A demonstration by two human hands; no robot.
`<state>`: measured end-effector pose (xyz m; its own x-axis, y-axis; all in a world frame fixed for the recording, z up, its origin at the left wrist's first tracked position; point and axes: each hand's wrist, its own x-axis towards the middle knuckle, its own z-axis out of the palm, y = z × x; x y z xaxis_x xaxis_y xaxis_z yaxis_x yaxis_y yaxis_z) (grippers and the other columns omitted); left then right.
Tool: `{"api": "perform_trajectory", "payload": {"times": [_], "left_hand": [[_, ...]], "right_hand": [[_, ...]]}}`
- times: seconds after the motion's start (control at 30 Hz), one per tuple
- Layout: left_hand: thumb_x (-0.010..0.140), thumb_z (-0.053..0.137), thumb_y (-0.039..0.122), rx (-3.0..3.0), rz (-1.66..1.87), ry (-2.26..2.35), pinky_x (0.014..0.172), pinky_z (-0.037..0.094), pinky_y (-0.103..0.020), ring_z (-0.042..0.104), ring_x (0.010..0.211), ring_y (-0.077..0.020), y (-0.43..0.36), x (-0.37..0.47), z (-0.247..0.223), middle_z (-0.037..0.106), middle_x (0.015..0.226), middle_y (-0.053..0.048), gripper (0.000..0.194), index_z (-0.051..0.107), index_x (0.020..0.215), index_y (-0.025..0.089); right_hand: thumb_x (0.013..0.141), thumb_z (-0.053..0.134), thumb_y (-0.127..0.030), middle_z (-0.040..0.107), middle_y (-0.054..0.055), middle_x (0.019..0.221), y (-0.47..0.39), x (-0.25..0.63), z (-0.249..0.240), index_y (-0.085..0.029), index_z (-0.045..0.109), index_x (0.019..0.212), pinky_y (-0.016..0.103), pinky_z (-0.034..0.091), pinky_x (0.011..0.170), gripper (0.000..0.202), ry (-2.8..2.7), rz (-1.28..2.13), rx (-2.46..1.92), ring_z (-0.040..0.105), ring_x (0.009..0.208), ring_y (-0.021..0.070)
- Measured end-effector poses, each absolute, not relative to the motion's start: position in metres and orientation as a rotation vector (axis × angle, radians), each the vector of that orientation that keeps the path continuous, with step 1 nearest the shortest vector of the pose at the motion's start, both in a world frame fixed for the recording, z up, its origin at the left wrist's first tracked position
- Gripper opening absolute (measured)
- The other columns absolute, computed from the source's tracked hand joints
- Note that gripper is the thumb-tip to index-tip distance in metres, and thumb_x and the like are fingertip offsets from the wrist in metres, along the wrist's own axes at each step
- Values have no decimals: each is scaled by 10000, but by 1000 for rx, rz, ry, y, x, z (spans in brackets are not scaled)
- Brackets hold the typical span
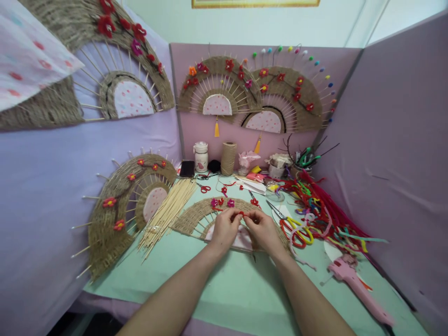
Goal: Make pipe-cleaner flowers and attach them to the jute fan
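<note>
My left hand (226, 227) and my right hand (262, 228) meet above a twine-wrapped fan (196, 215) that lies on the table. Between both sets of pinched fingertips is a small red fuzzy piece (241, 213), apparently pipe cleaner; its exact shape is partly covered by the fingers. Along the fan's upper edge sit a magenta flower (230, 203), a second magenta flower (214, 202) and a red flower (254, 202). My hands hide part of the fan's pink-dotted centre (241, 238).
Red scissors (297, 238) and yellow scissors (304, 228) lie right of the fan, beside piled pipe cleaners (315, 200). A pink glue gun (360, 287) rests at front right. Thin sticks (168, 214) lie left. A twine spool (228, 158) and white bottle (200, 157) stand behind.
</note>
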<state>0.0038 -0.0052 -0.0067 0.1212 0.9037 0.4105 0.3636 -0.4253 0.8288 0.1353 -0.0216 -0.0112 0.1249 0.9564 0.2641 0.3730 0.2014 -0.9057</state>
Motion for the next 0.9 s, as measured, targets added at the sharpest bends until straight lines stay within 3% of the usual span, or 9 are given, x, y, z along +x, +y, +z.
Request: {"api": "perform_trajectory", "payload": {"times": [0.4,0.67,0.9], "left_hand": [[766,533,165,1920,1270,1176,709,426,-266,560,752,-148,-4,0,1,643,764,-31,119,651,754,164],[711,557,248,1769,1049,1204,534,367,-227,475,547,-102,-2,-11,13,580,580,7,140,617,643,142],[659,611,267,1227,623,806,414,244,-212,347,403,-54,-2,-28,33,411,434,41,230,478,511,150]], "right_hand": [[787,508,-328,584,17,690,-26,137,-11,-159,580,782,251,408,588,184,-1534,614,-1324,508,609,136],[834,473,-236,584,43,778,-31,139,-2,-194,578,818,314,429,712,114,-1906,113,-1162,529,766,172],[830,496,-179,625,65,850,-36,142,-7,-227,601,919,355,439,750,146,-2051,-112,-941,547,816,188]]}}
